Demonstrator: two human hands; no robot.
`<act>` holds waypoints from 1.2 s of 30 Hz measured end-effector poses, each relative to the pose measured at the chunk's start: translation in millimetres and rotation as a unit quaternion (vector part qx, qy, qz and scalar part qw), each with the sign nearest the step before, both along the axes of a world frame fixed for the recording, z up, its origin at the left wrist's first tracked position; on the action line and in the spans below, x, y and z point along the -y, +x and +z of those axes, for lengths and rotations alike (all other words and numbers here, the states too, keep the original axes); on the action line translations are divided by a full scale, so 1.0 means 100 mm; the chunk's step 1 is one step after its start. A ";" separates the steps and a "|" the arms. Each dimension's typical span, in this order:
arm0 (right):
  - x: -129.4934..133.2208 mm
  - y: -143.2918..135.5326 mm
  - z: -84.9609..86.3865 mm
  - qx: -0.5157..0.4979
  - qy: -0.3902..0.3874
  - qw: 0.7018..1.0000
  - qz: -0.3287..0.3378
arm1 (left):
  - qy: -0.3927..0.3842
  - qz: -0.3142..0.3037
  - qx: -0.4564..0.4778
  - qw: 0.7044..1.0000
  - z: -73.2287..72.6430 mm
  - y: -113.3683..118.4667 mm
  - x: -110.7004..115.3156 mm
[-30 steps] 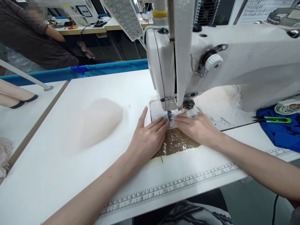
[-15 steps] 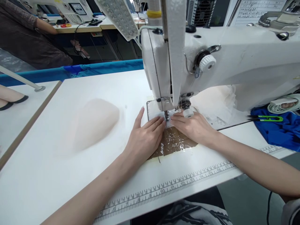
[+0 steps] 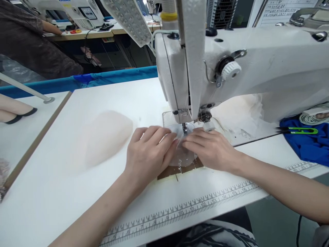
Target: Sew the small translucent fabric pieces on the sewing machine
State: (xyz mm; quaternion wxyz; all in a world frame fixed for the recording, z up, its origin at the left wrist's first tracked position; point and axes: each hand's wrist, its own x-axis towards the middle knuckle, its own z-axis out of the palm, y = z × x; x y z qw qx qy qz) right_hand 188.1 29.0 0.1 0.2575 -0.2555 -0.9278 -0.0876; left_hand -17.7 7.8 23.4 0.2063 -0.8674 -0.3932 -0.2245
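Observation:
A thin, see-through white fabric piece [image 3: 182, 158] lies under the needle area of the white sewing machine [image 3: 171, 79]. My left hand [image 3: 150, 149] pinches its left edge, the fingers bent and pressed to the thumb. On the right side, my right hand [image 3: 212, 145] lies with its fingers close together, the tips on the fabric just beside the presser foot [image 3: 184, 128]. Brown taped sheet [image 3: 169, 172] shows beneath the fabric, toward the table's front edge.
A pale sheer piece [image 3: 109, 137] lies on the white table [image 3: 64, 192] to the left. Green-handled snips [image 3: 303, 130] rest on blue cloth [image 3: 313, 145] at the right. A person [image 3: 33, 44] stands at the far left.
My left hand has gone from lying flat to a bent-finger pinch, slightly left. The sheer fabric now shows nearer to me over the brown sheet. The whole view has shifted slightly.

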 end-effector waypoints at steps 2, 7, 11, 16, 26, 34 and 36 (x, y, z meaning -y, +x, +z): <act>0.02 0.00 0.01 0.001 -0.005 1.000 0.020 | -0.045 -0.017 0.011 0.999 -0.02 -0.04 -0.04; 0.08 0.02 0.10 -0.029 -0.023 0.999 -0.021 | -0.121 -0.049 0.061 0.990 -0.10 -0.04 -0.10; 0.09 0.00 0.09 0.003 -0.083 0.995 -0.057 | -0.167 -0.065 0.050 0.982 -0.17 0.02 -0.11; 0.04 0.03 0.03 0.044 -0.078 0.992 -0.093 | -0.134 -0.057 0.009 0.989 -0.22 0.06 -0.11; 0.00 0.07 0.04 0.069 -0.042 0.990 -0.116 | -0.108 -0.069 -0.022 0.991 -0.25 0.04 -0.07; -0.02 0.08 0.04 0.066 -0.029 0.990 -0.118 | -0.107 -0.067 -0.020 0.992 -0.24 0.06 -0.08; -0.02 0.08 0.04 0.066 -0.030 0.990 -0.118 | -0.108 -0.067 -0.017 0.992 -0.23 0.07 -0.07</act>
